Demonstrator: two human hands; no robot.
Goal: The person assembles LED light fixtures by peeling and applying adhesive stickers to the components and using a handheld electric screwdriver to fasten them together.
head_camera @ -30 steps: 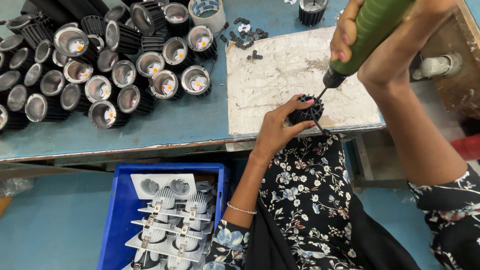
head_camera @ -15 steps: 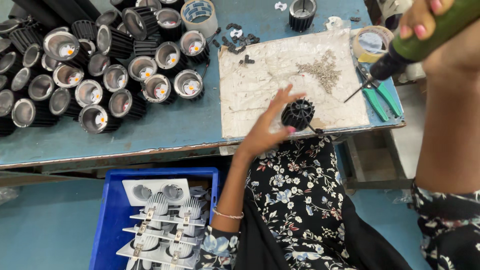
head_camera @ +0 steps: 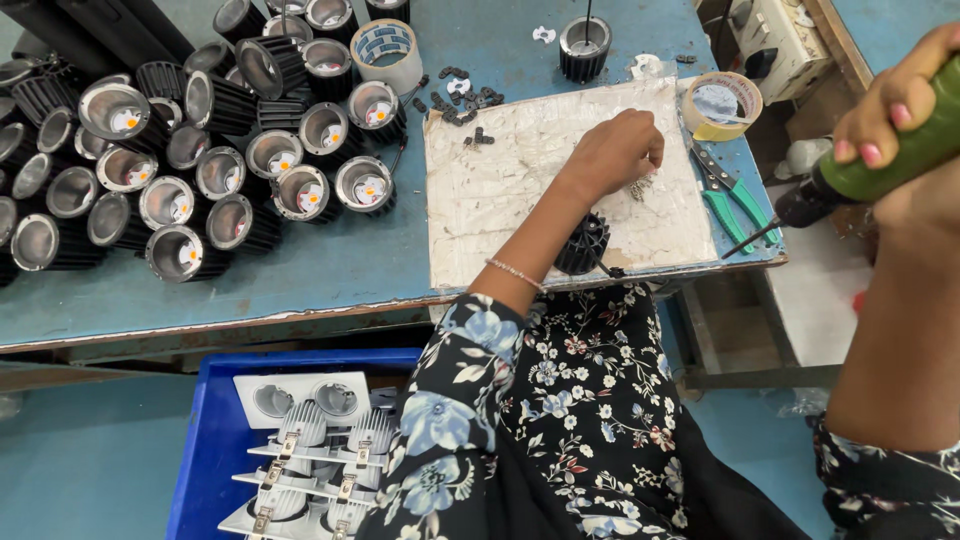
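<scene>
L hand (head_camera: 615, 150) grip pinched on small screws (head_camera: 638, 186) on white board (head_camera: 500, 190); black heat sink (head_camera: 583, 243) just below wrist. R hand (head_camera: 890, 110) grip closed round green screwdriver (head_camera: 880, 165), well right.

My blue worktop (head_camera: 300, 270) carries black lamp housings (head_camera: 200, 150) crowding its left end, a white board (head_camera: 500, 200) at the front right corner, two tape rolls (head_camera: 388, 52), green pliers (head_camera: 728, 195) near the right edge.

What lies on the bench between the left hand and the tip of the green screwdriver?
In the head view, green-handled pliers lie between the left hand and the screwdriver tip, just below a tape roll.
</scene>
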